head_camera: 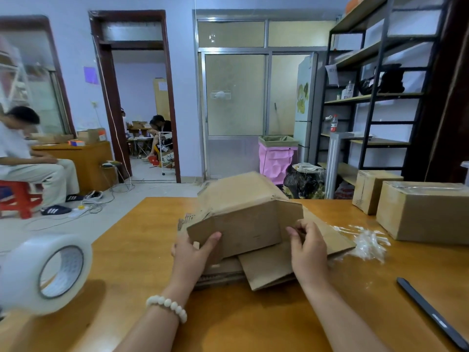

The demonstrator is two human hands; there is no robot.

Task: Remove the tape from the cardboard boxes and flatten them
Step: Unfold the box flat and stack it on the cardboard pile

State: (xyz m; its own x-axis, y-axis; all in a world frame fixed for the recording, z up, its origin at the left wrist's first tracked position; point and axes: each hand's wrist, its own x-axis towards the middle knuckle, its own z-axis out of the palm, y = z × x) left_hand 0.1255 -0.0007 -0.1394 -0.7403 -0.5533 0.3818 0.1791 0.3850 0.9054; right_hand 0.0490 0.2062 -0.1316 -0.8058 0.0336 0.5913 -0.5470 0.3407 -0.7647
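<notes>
Pale lilac walls (73, 41) hold a dark wooden door frame (107, 85) and frosted, aluminium-framed sliding doors (236, 97). A black metal shelving rack (360, 98) stands at the right, beside a light grey floor (127, 199).

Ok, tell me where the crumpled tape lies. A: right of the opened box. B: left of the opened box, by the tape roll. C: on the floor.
A: the crumpled tape lies on the table right of the opened box, near a sealed box.

clear tape roll (45, 273): near left | dark slim tool (431, 313): on table (253, 326), right | pink bin (276, 158): floor behind | shelving (375, 97): right
</notes>
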